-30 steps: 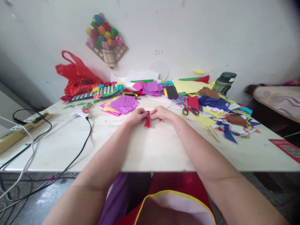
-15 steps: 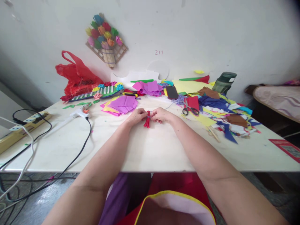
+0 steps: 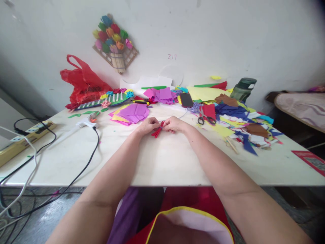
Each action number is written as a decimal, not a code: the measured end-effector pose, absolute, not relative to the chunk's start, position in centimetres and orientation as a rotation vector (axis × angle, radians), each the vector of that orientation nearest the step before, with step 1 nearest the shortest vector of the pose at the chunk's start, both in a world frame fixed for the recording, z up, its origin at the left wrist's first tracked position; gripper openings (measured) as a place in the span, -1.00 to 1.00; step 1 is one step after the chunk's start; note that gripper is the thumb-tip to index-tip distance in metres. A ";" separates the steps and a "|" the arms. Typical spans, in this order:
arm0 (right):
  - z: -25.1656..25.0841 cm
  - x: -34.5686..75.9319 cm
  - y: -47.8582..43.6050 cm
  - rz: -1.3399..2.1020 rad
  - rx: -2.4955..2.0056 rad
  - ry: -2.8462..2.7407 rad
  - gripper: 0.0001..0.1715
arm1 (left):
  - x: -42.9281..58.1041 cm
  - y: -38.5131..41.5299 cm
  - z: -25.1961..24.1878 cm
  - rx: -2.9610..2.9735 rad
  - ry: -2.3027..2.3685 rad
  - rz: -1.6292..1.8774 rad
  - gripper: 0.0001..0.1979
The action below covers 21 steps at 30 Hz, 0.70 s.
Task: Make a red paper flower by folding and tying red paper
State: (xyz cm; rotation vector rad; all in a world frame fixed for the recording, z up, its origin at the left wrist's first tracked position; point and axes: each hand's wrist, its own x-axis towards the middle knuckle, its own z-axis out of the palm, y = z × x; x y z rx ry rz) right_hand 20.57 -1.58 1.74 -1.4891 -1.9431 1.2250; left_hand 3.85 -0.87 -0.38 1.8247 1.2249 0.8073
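A bundle of pleated red paper (image 3: 156,132) is cinched at its middle by thin purple string (image 3: 160,127), between my two hands just above the table. The bundle leans, its lower end fanned toward the left. On its left side, my left hand (image 3: 148,126) is closed, thumb and fingertips pinched on the string close to the paper. My right hand (image 3: 174,125) is curled shut on the string at the right side of the bundle. The fingertips hide most of the string's ends. Beyond my right hand, a strand runs back toward a tangle of purple string (image 3: 195,107).
Scissors (image 3: 206,120) lie to the right, before a heap of paper scraps (image 3: 250,127). Behind stand a phone (image 3: 186,100) and a green bottle (image 3: 243,89). Purple and yellow sheets (image 3: 132,113) lie left of centre. A glue gun (image 3: 87,122) trails a black cord farther left.
The red paper bundle has tilted from nearly upright, its lower end swinging left and its top shifting right. Both hands stay in almost the same place.
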 end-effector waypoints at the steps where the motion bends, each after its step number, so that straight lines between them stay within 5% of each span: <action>1: 1.8 20.5 -1.6 1.220 -1.500 -1.940 -0.92 | 3.8 -0.9 -0.3 1.818 1.216 0.802 -0.80; 21: 2.2 20.5 -2.1 1.195 -1.518 -1.943 -0.96 | 3.2 -1.1 0.1 1.910 1.160 0.752 -0.81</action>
